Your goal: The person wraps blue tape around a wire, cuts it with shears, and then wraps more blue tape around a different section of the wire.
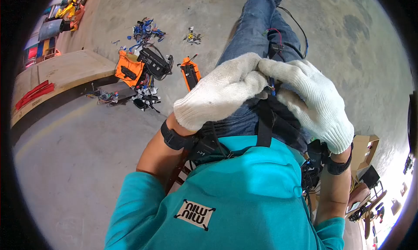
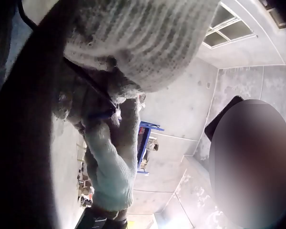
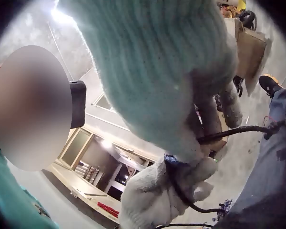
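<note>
White knitted gloves cover both hands, which meet above the lap. Between their fingertips, a small blue piece (image 1: 273,87) shows in the head view. My left hand (image 1: 222,91) pinches a cable at this blue piece; my right hand (image 1: 314,97) has its fingers curled round a black cable (image 3: 243,130), seen in the right wrist view. There the blue piece (image 3: 171,163) lies at the left glove's (image 3: 145,198) fingers, and a dark cable curves down from it. In the left wrist view, a dark cable (image 2: 88,78) runs to the fingertips; its exact end is hidden.
A black box with a red wire (image 1: 275,50) rests on the outstretched legs. Orange-cased parts (image 1: 129,68), another orange case (image 1: 190,73) and blue scraps (image 1: 147,31) lie on the floor. At left is a wooden platform (image 1: 65,67) with red strips; at right, a cardboard box (image 1: 363,152).
</note>
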Available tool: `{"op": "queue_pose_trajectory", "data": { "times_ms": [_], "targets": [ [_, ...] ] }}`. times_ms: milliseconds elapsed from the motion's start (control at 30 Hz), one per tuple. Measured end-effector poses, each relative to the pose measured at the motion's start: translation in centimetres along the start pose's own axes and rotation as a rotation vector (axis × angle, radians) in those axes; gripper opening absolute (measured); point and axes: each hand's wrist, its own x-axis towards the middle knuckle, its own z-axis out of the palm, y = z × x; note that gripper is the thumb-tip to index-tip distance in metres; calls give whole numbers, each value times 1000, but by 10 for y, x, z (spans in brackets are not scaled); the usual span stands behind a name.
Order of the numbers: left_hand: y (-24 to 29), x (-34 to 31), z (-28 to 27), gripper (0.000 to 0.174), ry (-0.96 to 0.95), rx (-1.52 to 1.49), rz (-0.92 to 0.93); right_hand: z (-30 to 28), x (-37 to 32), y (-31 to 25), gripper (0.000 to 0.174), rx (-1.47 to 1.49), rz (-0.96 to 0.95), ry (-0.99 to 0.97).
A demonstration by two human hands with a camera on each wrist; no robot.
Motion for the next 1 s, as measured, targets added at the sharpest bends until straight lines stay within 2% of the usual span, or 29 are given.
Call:
{"op": "queue_pose_trajectory", "data": {
  "times_ms": [33,267,333,467,533,567,633,700,767,833,1000],
  "targets": [
    [-1,1,0,31,3,79,72,0,1,-1,52,0,-1,0],
    [8,1,-3,30,-3,158,25,10,4,3,47,34,-54,64],
    [13,0,-2,29,-61,-139,-171,9,4,3,47,33,-58,75],
    [9,-1,-4,27,-60,-150,-192,8,5,2,46,-84,-43,100],
    [1,1,7,34,74,-179,34,8,5,0,45,-101,-47,118],
    [1,-1,12,34,71,-180,38,7,6,-2,44,-103,-10,125],
    [5,-8,21,46,272,241,229,7,6,-5,43,-101,26,129],
    [3,-7,24,53,305,235,261,8,8,-7,42,-64,36,140],
    [4,-6,21,63,293,440,183,11,9,-7,42,-73,32,140],
    [5,-6,17,59,282,484,158,12,8,-7,43,-84,35,141],
    [-9,-5,16,51,266,452,345,12,6,-7,43,-117,2,127]
  ]
}}
